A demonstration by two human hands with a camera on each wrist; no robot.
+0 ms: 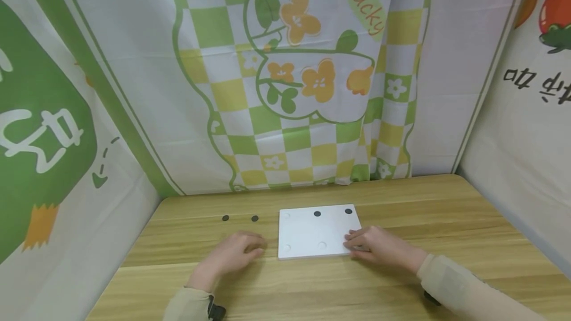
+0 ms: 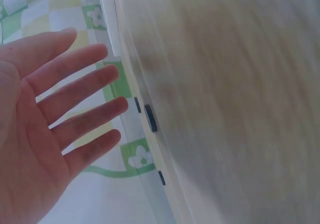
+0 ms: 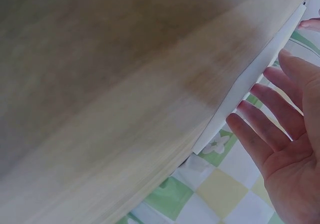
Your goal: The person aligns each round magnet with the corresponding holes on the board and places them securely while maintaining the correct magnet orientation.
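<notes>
A white board [image 1: 301, 232] lies on the table. Two black discs [image 1: 317, 213] sit along its far edge, and pale round recesses [image 1: 287, 247] show at its left and near side. My right hand [image 1: 379, 246] reaches over the board's near right corner, hiding that corner. In the right wrist view its fingers [image 3: 255, 134] are spread beside the white board [image 3: 237, 92], with nothing seen between them. My left hand [image 1: 234, 251] hovers left of the board, fingers extended and holding nothing. Near its fingertips in the left wrist view is a black disc [image 2: 150, 118].
Two more black discs, a left one [image 1: 225, 218] and a right one [image 1: 255, 218], lie on the wooden table [image 1: 401, 197] beyond my left hand. A checked green and yellow curtain [image 1: 290, 147] hangs behind the far table edge, with printed cloth walls on both sides.
</notes>
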